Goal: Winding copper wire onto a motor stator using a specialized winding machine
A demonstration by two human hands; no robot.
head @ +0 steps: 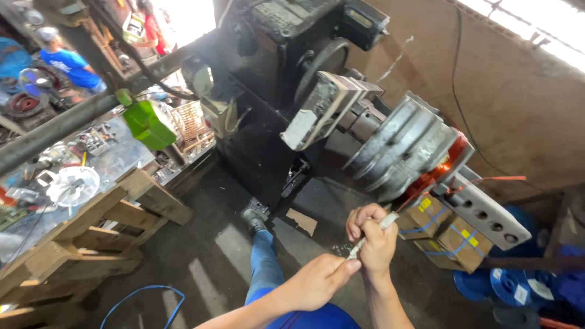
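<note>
Both hands grip a thin white sleeve (373, 233): right hand (372, 237) closed around its upper part, left hand (320, 281) pinching its lower end, long axis rising toward the upper right. Behind it stands a winding machine (390, 143) with orange wire. Brown cardboard boxes (448, 234) with blue straps and yellow labels lie on the concrete floor (213, 244); a wooden bench (91, 219) stands left.

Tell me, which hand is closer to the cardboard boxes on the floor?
Right. The right hand grips the white sleeve just left of the cardboard boxes; the left hand pinches its lower end, farther left and lower.
</note>
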